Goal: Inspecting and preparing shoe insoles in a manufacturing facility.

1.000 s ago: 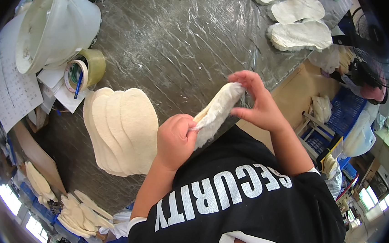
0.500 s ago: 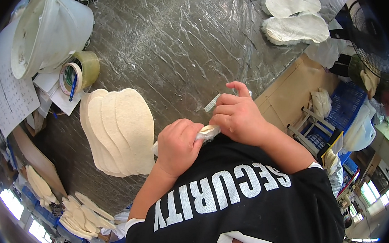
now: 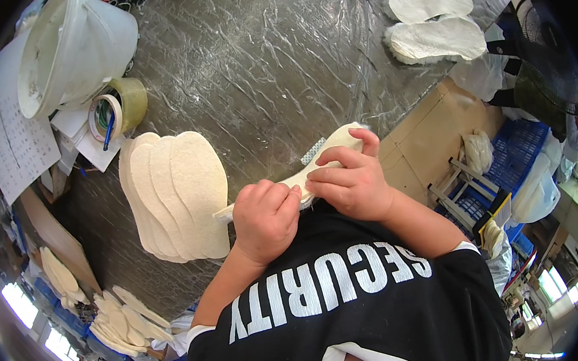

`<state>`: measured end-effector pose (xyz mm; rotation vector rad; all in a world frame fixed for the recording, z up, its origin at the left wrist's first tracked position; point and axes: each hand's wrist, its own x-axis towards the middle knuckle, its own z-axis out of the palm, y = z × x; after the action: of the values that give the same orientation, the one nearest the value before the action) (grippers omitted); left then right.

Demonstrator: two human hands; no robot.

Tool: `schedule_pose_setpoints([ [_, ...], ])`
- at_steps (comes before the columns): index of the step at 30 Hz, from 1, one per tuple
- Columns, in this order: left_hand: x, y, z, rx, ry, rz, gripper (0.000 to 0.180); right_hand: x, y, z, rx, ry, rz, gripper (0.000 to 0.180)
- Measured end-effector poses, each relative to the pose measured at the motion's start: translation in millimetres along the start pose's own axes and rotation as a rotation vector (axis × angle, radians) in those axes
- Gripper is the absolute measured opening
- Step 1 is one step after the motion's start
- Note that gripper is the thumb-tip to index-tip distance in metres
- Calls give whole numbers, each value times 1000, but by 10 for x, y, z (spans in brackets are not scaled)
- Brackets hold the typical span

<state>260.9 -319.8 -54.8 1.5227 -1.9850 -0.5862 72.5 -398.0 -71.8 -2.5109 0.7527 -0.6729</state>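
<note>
A cream shoe insole (image 3: 335, 141) with a thin whitish fuzzy edge lies slanted between my two hands, close to my chest at the table's front edge. My left hand (image 3: 263, 218) is closed round its left part, and one end pokes out toward the stack. My right hand (image 3: 351, 181) pinches the middle and far end, its fingers bent over the upper face and the index finger raised near the tip. To the left lies a fanned stack of cream felt insoles (image 3: 198, 184). A small patterned strip (image 3: 312, 150) rests on the table just beyond the held insole.
Several white fleecy insoles (image 3: 435, 40) lie at the far right of the plastic-covered table (image 3: 246, 68). At the far left stand a white bucket (image 3: 82, 51), tape rolls (image 3: 133, 101), a blue pen (image 3: 108, 131) and a written sheet (image 3: 14, 117). A blue crate (image 3: 514, 152) sits beyond the right edge.
The insole was folded small and mostly hidden between my hands; now it is spread out, its flat cream face showing. My right fingers have shifted along it.
</note>
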Motion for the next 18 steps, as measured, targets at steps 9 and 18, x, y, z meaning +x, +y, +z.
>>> schedule_pose_setpoints([
  [9, -15, 125, 138, 178, 29, -6, 33, -224, 210, 104, 32, 170, 275, 39],
  [18, 261, 276, 103, -40, 16, -155, 31, -195, -124, 443, 1773, 253, 818, 91],
])
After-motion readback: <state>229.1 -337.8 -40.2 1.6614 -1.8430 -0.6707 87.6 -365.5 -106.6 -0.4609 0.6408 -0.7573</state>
